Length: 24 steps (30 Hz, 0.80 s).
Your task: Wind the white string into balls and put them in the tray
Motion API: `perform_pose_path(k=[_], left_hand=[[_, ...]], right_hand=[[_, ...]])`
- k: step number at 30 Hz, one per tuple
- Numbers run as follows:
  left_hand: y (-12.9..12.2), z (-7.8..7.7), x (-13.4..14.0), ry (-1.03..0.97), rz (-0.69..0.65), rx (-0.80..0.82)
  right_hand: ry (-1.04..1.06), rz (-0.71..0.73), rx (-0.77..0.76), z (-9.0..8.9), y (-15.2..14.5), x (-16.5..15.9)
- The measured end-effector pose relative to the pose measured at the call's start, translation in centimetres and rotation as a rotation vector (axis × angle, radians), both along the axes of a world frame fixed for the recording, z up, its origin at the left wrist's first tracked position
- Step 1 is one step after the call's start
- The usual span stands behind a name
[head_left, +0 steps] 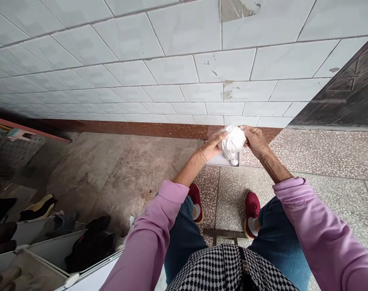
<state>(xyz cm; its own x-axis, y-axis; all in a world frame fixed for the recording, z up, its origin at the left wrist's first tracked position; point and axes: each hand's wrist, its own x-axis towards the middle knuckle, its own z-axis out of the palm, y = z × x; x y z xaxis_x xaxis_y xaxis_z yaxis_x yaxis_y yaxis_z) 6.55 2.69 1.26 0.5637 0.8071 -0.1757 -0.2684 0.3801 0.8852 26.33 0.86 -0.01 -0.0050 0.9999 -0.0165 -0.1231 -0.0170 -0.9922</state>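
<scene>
A white, wrinkled, rounded bundle (234,138) is held up in front of me, low by the wall; I cannot tell its exact kind. My left hand (212,147) is closed on its left side, the thumb lying over the front. On the other side, the fingers of my right hand (257,141) pinch its right edge. Beneath the bundle, a shallow pale tray (215,161) rests on the floor, partly covered by my left hand and the bundle. A small white piece with dark specks (233,161) shows at the tray's right end.
A white tiled wall (171,70) with a brown base strip (135,130) stands close ahead. To the right is a dark panelled door (347,95). A rack (50,246) with several shoes occupies the lower left. My red shoes (252,206) flank the tray's near side.
</scene>
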Motion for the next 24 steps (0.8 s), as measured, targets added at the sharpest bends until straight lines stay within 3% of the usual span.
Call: perform_pose_path(k=[4,6,10,15,20,24], left_hand=[[0.7,-0.3,1.0,-0.044,0.218,-0.005],[0.6,-0.4,1.2,-0.027,0.265,0.012],[-0.1,-0.5,1.0,0.002,0.159,0.049],[-0.4,-0.2,0.6,-0.001,0.083,-0.072],[-0.4,0.2,1.0,-0.053,0.026,-0.127],[-0.2,-0.1,1.3,-0.076,0.105,-0.148]], right_hand=[[0.031,0.013,0.03,0.6,-0.2,-0.2],[0.032,0.02,0.039,1.0,-0.4,-0.2],[0.035,-0.006,0.068,1.3,-0.7,0.2],[0.026,-0.023,0.088,0.9,-0.4,0.4],[-0.254,-0.146,0.139,-0.8,0.1,-0.2],[-0.586,-0.133,0.186,-2.6,0.1,-1.1]])
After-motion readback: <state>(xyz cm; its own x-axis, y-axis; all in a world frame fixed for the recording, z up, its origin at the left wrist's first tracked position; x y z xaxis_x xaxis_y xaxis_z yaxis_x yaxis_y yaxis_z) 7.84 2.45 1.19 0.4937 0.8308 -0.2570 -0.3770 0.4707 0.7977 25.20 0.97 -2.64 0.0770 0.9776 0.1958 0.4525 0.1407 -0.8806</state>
